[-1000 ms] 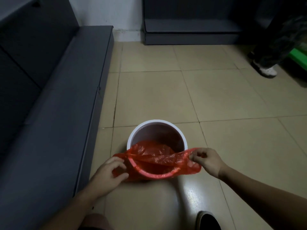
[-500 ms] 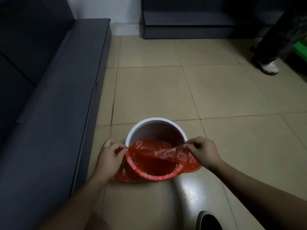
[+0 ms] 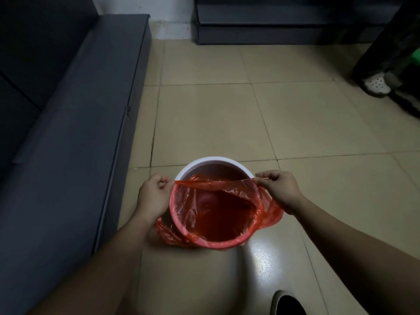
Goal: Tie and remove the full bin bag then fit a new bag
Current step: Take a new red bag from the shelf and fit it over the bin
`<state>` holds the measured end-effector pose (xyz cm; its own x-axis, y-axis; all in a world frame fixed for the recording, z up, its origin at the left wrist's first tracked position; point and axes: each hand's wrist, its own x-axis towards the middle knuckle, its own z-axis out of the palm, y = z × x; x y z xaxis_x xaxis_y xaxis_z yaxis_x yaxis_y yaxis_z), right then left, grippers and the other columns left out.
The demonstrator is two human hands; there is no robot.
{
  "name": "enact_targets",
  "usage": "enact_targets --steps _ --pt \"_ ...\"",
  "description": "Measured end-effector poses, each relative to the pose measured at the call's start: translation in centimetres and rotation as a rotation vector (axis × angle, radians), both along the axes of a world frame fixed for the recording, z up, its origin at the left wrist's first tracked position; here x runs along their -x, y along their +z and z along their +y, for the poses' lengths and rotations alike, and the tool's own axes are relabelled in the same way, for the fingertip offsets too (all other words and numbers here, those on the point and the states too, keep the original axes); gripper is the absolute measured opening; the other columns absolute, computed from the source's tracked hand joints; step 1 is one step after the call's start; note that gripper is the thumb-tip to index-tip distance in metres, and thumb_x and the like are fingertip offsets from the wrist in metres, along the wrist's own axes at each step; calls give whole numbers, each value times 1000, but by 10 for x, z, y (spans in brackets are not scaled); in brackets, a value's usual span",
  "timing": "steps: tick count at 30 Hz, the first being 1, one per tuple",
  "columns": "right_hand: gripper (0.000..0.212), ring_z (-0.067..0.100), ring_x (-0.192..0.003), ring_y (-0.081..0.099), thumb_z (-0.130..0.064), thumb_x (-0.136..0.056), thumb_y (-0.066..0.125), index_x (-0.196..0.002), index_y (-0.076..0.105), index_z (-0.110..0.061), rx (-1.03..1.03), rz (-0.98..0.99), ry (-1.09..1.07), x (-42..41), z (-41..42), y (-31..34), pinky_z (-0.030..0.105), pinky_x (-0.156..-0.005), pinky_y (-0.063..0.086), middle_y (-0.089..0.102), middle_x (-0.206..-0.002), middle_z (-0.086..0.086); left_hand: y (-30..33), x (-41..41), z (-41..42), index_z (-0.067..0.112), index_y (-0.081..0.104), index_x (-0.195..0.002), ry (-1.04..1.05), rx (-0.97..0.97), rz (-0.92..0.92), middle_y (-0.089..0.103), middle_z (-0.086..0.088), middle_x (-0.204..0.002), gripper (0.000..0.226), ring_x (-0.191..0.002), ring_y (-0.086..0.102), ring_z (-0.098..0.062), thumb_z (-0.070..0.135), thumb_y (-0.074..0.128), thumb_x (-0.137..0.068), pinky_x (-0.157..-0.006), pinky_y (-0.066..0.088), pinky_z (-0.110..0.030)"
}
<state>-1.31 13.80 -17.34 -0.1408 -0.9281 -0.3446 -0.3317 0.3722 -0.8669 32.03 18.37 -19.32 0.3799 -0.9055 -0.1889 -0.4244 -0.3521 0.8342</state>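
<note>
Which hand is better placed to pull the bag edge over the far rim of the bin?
Probably neither alone. The left hand and right hand each pinch one end of the bag edge, level with each other. The far rim of the bin is bare, so both would likely move together.

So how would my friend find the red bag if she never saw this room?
Look at the tiled floor beside the long grey sofa; a round white bin stands there. The red plastic bag lines it, its far edge pinched by the left hand and right hand; nothing else nearby is red.
</note>
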Motion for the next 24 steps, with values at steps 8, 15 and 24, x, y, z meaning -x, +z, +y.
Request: enact_targets --steps 8,15,24 --pt "12 17 -56 42 -17 -89 71 -93 65 -8 -252 -257 -304 40 -17 22 42 -67 56 45 -70 4 20 1 3 21 73 -99 -167 72 -165 64 8 -98 13 -79 62 2 13 71 -89 -67 40 -3" --pt "22 8 -90 59 -40 -77 82 -98 76 -36 179 245 264 17 -8 28 17 -82 44 65 -100 0 26 9 1 29 75 -100 -320 141 -215 58 20 -99 20 -96 60 -3 18 76 -84 -89 43 -19" --pt "14 13 -114 56 -32 -80 79 -73 68 -27 262 511 590 -12 -13 15 30 -99 37 61 -114 -6 15 6 -16 33 70 -83 -389 133 -303 58 19 -94 14 -93 57 -1 20 73 -88 -83 39 -15"
